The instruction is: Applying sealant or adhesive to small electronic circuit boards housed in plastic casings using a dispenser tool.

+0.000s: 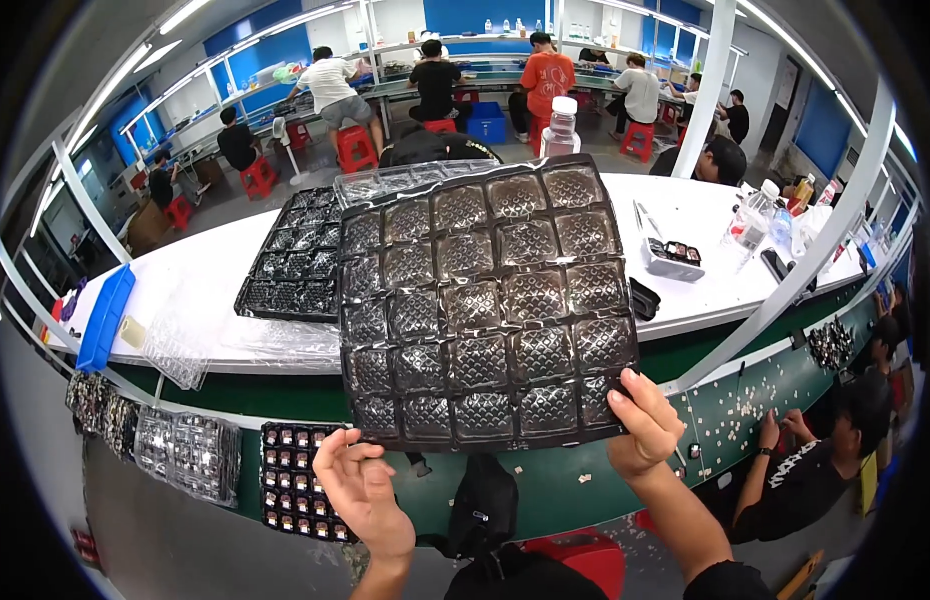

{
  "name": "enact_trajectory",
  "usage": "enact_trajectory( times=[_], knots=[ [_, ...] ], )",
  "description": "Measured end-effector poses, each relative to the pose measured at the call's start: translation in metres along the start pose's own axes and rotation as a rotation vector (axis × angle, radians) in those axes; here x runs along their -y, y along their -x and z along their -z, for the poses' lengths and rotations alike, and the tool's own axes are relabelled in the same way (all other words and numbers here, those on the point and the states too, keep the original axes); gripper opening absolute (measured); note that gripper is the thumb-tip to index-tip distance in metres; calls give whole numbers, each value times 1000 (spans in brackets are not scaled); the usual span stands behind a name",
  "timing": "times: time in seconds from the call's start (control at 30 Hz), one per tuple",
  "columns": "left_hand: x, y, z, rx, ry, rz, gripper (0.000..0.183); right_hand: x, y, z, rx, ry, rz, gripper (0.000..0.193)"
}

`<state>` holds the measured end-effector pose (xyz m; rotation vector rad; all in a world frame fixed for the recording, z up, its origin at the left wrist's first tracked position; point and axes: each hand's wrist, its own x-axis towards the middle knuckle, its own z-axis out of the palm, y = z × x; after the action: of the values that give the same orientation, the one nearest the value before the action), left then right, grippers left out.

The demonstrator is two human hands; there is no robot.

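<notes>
— Seeing anything on the far floor?
— Spotting red stools (356, 148), plus a blue crate (486, 123) just left of a person in orange (550, 84).
— Noticing what on the right?
— Seeing clear bottles (751, 218) clustering on the white table (210, 262), and, nearer, a co-worker in black (803, 488) beside a green bench (550, 488).
— And looking left?
— Finding a shallow blue bin (106, 318) at the table's end.

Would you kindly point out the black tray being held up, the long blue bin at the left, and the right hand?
Black tray (475, 303), head view: middle of its compartment grid.
Long blue bin (106, 318), head view: about its middle.
Right hand (646, 428), head view: middle of the hand.
</notes>
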<state>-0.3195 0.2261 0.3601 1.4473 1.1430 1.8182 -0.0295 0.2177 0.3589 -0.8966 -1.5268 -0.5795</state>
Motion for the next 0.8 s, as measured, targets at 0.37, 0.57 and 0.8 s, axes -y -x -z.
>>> enact_trajectory(
  times=[0.37,0.57,0.8],
  knots=[
    [-6,6,14,55,397,310,61,18,30,17,-53,11,-152,26],
    [0,32,21,-39,409,40,56,34,28,30,4,8,-286,54],
    [17,84,40,423,118,-62,59,49,71,92,-87,-271,-788,65]
  ],
)
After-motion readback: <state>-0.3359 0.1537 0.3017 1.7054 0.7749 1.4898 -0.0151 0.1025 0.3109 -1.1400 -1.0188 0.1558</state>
